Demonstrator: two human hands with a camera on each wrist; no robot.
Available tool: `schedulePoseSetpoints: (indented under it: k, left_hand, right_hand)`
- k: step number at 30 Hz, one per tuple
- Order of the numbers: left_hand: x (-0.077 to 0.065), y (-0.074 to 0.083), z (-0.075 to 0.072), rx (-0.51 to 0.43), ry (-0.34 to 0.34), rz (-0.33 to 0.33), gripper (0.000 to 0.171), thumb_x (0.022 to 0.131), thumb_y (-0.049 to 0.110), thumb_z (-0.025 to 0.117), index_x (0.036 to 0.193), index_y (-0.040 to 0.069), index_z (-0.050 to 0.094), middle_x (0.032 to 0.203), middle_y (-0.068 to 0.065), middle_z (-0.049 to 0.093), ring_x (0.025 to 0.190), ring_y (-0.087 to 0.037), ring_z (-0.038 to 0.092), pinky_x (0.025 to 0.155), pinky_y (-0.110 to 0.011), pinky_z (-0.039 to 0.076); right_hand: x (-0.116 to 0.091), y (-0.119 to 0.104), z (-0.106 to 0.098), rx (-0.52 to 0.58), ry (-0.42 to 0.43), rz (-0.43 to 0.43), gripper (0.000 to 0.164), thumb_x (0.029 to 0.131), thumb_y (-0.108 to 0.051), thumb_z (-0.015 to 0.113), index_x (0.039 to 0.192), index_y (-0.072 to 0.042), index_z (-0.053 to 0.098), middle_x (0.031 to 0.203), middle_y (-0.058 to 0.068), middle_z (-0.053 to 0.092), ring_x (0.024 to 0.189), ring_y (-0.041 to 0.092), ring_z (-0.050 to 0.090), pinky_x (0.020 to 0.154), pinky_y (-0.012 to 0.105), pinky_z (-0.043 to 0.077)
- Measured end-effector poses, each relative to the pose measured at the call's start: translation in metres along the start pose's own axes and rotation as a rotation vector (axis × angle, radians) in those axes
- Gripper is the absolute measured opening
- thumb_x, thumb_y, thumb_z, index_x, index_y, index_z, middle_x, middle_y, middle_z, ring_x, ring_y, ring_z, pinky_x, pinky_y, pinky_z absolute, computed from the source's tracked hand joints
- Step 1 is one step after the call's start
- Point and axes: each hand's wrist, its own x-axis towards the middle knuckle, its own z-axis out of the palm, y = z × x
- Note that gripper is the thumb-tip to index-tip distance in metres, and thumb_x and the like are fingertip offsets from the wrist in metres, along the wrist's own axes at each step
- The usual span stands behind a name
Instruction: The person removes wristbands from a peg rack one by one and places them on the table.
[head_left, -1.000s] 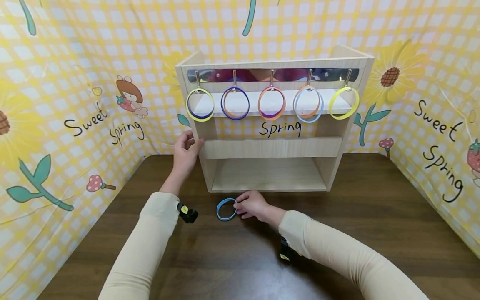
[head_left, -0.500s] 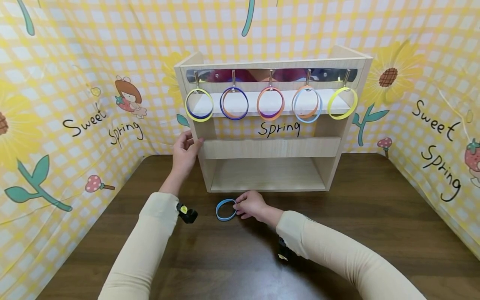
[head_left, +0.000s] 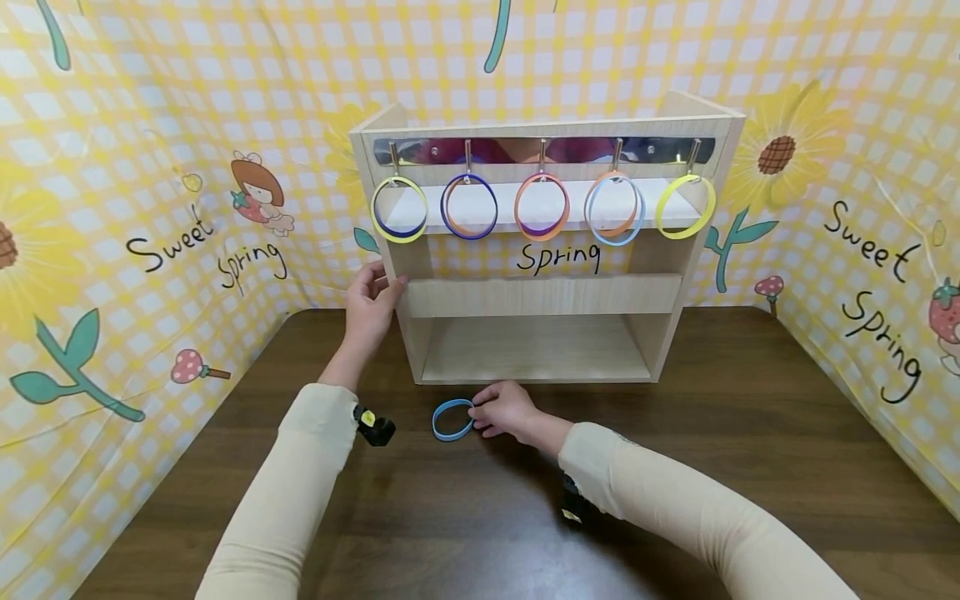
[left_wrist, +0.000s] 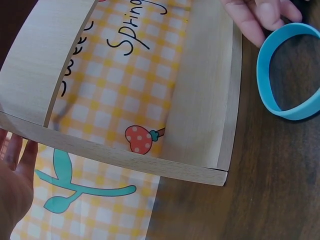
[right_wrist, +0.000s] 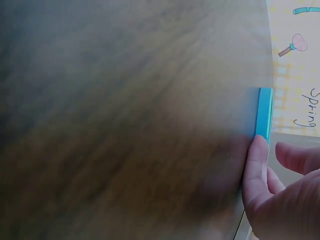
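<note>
My left hand (head_left: 369, 304) grips the left side panel of a small wooden shelf unit (head_left: 540, 297), thumb at its front edge. In the left wrist view the fingers (left_wrist: 26, 159) lie along the panel's outer face. By the shelf's front foot, my right hand (head_left: 506, 408) holds the right edge of a light blue silicone wristband (head_left: 442, 432) with its fingertips. The wristband (right_wrist: 264, 112) appears edge-on in the right wrist view, a fingertip against its end. The left wrist view has the band (left_wrist: 266, 85) as a ring close over the wooden table.
A metal hook rail (head_left: 583, 150) spans the shelf's top front. Coloured wristbands hang from its hooks, among them yellow (head_left: 708, 221), dark blue (head_left: 496, 208) and orange (head_left: 517, 218). Yellow checked cloth (head_left: 225, 83) surrounds the brown table (head_left: 450, 517) at the back and sides.
Both hands, the shelf and the blue wristband stay practically where they were; only a very slight shift of the head view shows.
</note>
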Motion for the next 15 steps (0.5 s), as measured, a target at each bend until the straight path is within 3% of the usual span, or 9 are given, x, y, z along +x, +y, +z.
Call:
schedulePoseSetpoints:
  k: [5, 15]
  left_hand:
    - [-0.001, 0.0, 0.001, 0.005, 0.01, -0.017, 0.039, 0.092, 0.001, 0.061, 0.125, -0.015, 0.049, 0.122, -0.031, 0.052, 0.096, -0.011, 0.059, 0.077, -0.023, 0.049]
    - [0.0, 0.002, 0.001, 0.018, 0.024, -0.034, 0.037, 0.091, 0.003, 0.063, 0.124, -0.012, 0.052, 0.106, -0.002, 0.059, 0.096, -0.012, 0.06, 0.077, -0.024, 0.049]
  right_hand:
    - [-0.003, -0.002, -0.007, 0.012, -0.013, -0.013, 0.026, 0.09, 0.0, 0.065, 0.113, 0.011, 0.061, 0.091, 0.019, 0.069, 0.082, 0.029, 0.069, 0.067, 0.039, 0.057]
    - [-0.018, -0.011, -0.028, 0.042, -0.015, -0.06, 0.032, 0.092, -0.002, 0.063, 0.12, 0.013, 0.057, 0.109, 0.026, 0.064, 0.09, 0.033, 0.067, 0.069, 0.037, 0.057]
